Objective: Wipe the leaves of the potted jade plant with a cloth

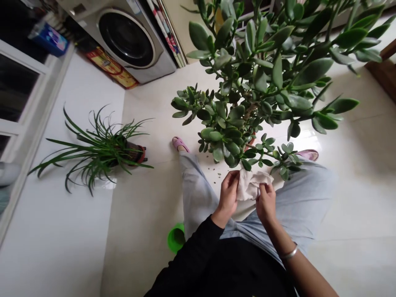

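Both my hands hold a crumpled pale cloth (251, 184) over my lap. My left hand (228, 195) pinches its left edge with closed fingers. Gripping the right side, my right hand (266, 202) is also closed, with a silver bangle on that wrist. Just beyond the cloth, a big jade plant (256, 78) with thick green leaves rises between my knees, its lowest twigs almost touching the cloth. Small fallen leaves (216, 171) dot the floor by my left leg.
A long-leaved plant in a dark pot (102, 150) stands on the floor at left. A washing machine (126, 39) sits at the back, a green plastic object (175, 238) under my left side, and a window frame (27, 95) along the left.
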A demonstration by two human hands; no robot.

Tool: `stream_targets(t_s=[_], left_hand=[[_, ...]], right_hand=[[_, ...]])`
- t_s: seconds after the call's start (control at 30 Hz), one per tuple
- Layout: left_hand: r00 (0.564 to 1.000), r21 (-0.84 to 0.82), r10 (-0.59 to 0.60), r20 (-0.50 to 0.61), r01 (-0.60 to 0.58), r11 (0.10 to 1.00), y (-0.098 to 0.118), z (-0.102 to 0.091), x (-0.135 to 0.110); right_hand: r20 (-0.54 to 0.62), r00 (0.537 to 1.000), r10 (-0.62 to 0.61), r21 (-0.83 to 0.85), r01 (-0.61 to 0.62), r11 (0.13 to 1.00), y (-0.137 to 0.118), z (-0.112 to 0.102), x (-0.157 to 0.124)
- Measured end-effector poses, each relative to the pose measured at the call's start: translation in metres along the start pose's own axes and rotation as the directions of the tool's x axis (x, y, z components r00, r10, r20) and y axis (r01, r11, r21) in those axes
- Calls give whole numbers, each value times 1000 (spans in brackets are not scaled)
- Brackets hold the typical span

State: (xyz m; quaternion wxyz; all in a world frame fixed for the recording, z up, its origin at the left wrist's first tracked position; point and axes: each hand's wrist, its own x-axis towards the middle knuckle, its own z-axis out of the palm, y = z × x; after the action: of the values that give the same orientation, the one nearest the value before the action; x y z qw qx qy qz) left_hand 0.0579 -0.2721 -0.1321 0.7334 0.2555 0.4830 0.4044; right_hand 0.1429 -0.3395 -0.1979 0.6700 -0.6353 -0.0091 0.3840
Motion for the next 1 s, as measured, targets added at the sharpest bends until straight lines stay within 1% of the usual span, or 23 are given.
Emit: stream_targets(t_s=[0.03,0.1,0.2,0.27,0.33,0.47,0.57,0.7,0.83,0.9,1.0], left_hand=[[1000,1,-9,-7,9,1000,-2,-6,0],[998,-57,-21,-62,17,998,-6,-17,5],[991,-146,-1,-132,-19,989,-9,-24,25],[991,-190,5,-132,-30,981,-8,-20,42],[995,-216,3,-104,-25,976,-4,-12,58],[996,-155,33,-84,-46,987,5,1,79],[993,-112,62,-104,-73,991,8,2,85],[990,-65,91,-112,-99,993,8,-7,85],[990,-69,91,-112,-99,993,5,-16,83],[991,-76,77,-109,-86,993,4,-18,83],[992,-71,68,-102,-75,995,3,-20,83]], right_hand=[[17,1000,17,52,-18,998,1,6,9],[30,999,28,116,-32,993,4,17,26],[63,997,38,176,-48,983,6,35,46],[92,995,23,212,-42,976,6,48,56],[116,993,-2,251,-28,967,3,60,64],[145,988,-46,309,-1,951,-3,76,71],[179,982,-58,320,-2,947,-6,81,71],[189,978,-85,314,22,949,-8,82,69],[177,977,-118,318,56,947,-11,82,68],[177,978,-107,342,41,939,-14,83,67],[184,981,-60,390,-16,921,-18,85,63]])
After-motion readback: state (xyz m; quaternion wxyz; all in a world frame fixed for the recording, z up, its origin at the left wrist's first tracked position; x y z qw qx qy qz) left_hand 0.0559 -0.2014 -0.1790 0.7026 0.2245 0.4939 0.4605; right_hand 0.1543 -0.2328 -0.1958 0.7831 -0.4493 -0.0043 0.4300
